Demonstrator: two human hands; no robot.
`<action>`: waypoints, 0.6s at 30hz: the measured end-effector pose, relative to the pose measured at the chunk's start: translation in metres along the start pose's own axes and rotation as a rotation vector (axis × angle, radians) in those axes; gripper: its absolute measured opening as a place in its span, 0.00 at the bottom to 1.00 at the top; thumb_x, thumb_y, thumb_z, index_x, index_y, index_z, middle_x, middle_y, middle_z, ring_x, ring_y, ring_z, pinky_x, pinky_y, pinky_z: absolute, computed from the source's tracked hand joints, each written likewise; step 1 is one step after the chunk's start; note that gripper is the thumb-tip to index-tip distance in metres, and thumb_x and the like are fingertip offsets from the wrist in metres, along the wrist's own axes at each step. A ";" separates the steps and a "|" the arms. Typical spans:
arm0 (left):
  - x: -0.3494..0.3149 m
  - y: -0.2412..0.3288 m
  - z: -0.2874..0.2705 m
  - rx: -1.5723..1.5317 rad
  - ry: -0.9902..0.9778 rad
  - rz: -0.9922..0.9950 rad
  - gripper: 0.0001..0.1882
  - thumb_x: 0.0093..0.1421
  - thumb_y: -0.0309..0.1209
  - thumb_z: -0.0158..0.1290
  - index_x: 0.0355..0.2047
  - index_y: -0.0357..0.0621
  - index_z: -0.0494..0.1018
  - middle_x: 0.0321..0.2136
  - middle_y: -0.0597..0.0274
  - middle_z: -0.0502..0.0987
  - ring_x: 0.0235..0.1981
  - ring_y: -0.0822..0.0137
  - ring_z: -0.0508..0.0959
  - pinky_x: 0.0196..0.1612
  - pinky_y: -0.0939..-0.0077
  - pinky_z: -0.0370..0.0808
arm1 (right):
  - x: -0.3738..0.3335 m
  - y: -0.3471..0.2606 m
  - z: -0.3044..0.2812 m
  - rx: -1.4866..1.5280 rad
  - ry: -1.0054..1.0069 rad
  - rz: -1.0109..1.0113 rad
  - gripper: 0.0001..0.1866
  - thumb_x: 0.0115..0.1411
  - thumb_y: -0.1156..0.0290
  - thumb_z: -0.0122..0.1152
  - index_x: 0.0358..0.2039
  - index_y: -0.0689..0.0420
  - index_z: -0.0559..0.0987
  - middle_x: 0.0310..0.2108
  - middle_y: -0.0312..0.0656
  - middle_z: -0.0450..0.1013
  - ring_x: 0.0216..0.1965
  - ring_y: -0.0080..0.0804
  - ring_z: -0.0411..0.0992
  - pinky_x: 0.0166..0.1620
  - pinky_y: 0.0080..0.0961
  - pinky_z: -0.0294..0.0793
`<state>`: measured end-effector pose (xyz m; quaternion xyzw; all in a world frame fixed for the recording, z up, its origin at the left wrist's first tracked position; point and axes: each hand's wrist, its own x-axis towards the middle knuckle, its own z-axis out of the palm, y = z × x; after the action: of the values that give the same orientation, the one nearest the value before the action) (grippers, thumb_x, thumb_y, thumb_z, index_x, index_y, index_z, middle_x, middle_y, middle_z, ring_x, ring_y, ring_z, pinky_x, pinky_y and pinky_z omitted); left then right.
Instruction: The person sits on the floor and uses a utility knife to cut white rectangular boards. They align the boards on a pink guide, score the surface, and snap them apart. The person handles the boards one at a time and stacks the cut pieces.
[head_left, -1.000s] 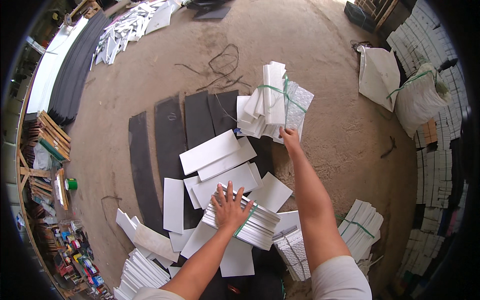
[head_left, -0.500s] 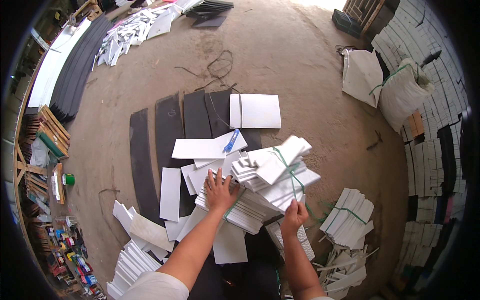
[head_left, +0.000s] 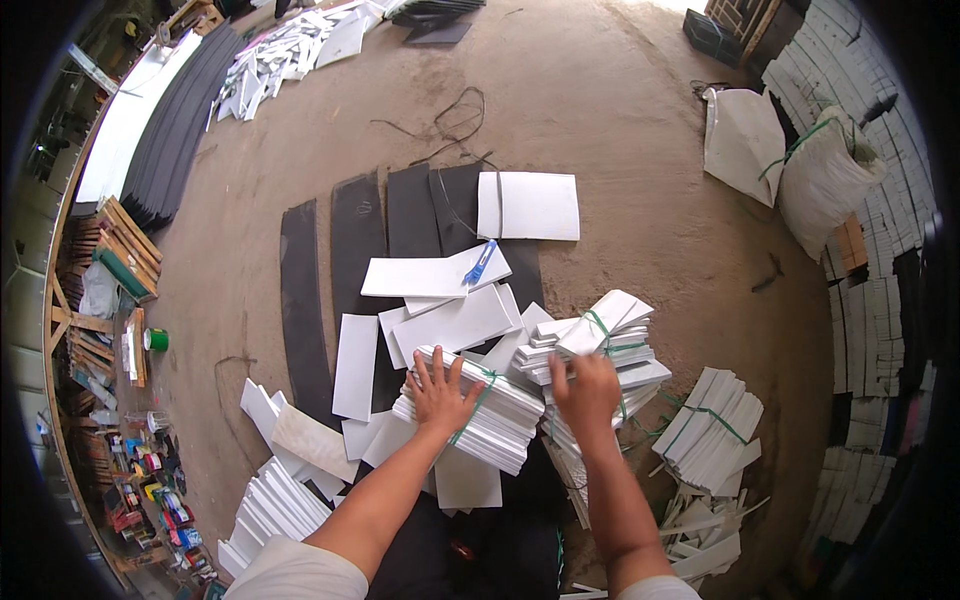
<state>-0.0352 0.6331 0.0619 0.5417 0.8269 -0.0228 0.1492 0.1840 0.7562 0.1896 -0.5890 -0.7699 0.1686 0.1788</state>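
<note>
My left hand [head_left: 442,400] lies flat with spread fingers on a bundle of white foam-like strips [head_left: 497,425], tied round with green string. Just right of it sits a second, uneven bundle of white pieces [head_left: 625,330], also bound in green string. In front of this bundle is my right hand [head_left: 588,395], its fingers curled together; whatever may be in them is hidden. A blue utility knife [head_left: 480,262] rests on a white panel [head_left: 420,277] beyond my left hand. Loose white panels [head_left: 355,365] lie around the first bundle.
Long black sheets [head_left: 303,300] lie under the panels. Another tied white bundle [head_left: 712,418] stands at the right, above white scraps [head_left: 705,540]. White strips [head_left: 270,515] are stacked near left. A white sack [head_left: 825,190] leans by stacked white sheets [head_left: 860,335] at far right.
The second bundle, held up by its string in my right hand before, now sits lower, beside the first. My right hand has moved up in front of it. The whole view has shifted slightly.
</note>
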 end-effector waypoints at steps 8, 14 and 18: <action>0.014 0.001 -0.016 -0.005 -0.168 0.048 0.41 0.67 0.72 0.38 0.73 0.68 0.59 0.79 0.55 0.38 0.78 0.37 0.29 0.71 0.19 0.40 | 0.210 0.110 0.198 0.754 -0.052 0.505 0.37 0.55 0.50 0.78 0.52 0.69 0.79 0.47 0.52 0.81 0.46 0.42 0.80 0.48 0.39 0.79; 0.015 -0.002 -0.005 0.052 -0.162 0.069 0.41 0.66 0.73 0.37 0.74 0.71 0.56 0.78 0.54 0.36 0.77 0.34 0.28 0.69 0.17 0.40 | 0.278 0.135 0.237 0.117 0.113 0.628 0.41 0.51 0.51 0.80 0.57 0.66 0.75 0.62 0.58 0.71 0.62 0.50 0.71 0.64 0.44 0.72; -0.003 -0.022 0.003 0.008 -0.067 0.072 0.39 0.66 0.71 0.42 0.70 0.67 0.59 0.76 0.48 0.40 0.76 0.30 0.32 0.69 0.17 0.42 | 0.275 0.080 0.237 0.053 0.136 0.392 0.31 0.54 0.66 0.73 0.58 0.59 0.77 0.66 0.51 0.68 0.68 0.51 0.65 0.68 0.42 0.67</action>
<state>-0.0532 0.6206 0.0569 0.5706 0.8014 -0.0387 0.1754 0.0730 1.0304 -0.0350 -0.7328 -0.6219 0.1803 0.2092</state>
